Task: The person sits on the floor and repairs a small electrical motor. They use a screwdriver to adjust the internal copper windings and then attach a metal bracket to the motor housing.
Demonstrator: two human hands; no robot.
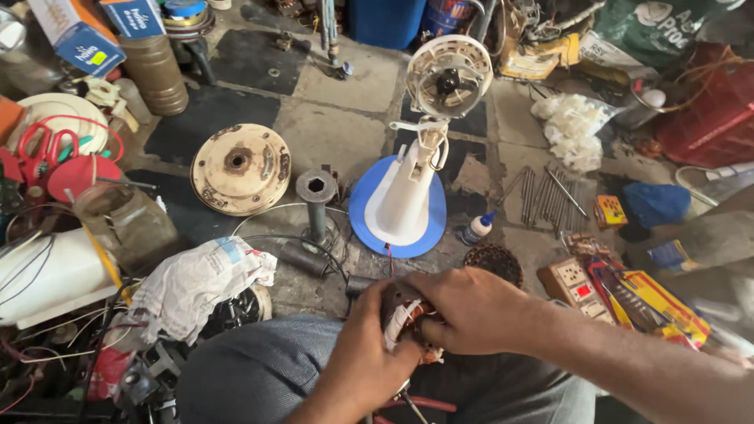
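Both hands meet at the bottom centre of the frame, above a knee in grey trousers (pixel 259 369): the left hand (pixel 365 361) comes up from the lower edge with its fingers curled around the underside of a small round motor stator with coppery windings and white wrapping (pixel 402 318), and the right hand (pixel 471 306), reaching in from the lower right, closes over its top and right side, fingers bent tight against it. The stator sits between the two palms and is mostly hidden by them. Just left of the hands lies a crumpled sheet of newspaper (pixel 200 283), and just above them a grey metal cylinder with a hexagonal socket (pixel 316 200) stands upright on the stained concrete floor (pixel 338 118). Beside that cylinder, at centre frame, a white table-fan stand on a blue oval base (pixel 400 208) rises to a bare round white motor housing (pixel 449 74). To its left a flat, cream-coloured, rust-stained metal disc (pixel 239 167) lies on the floor. A small white glue bottle with a blue cap (pixel 477 228) rests right of the blue base, near a row of thin metal rods (pixel 546 196). Red-handled scissors (pixel 43 149) lie at the left edge.
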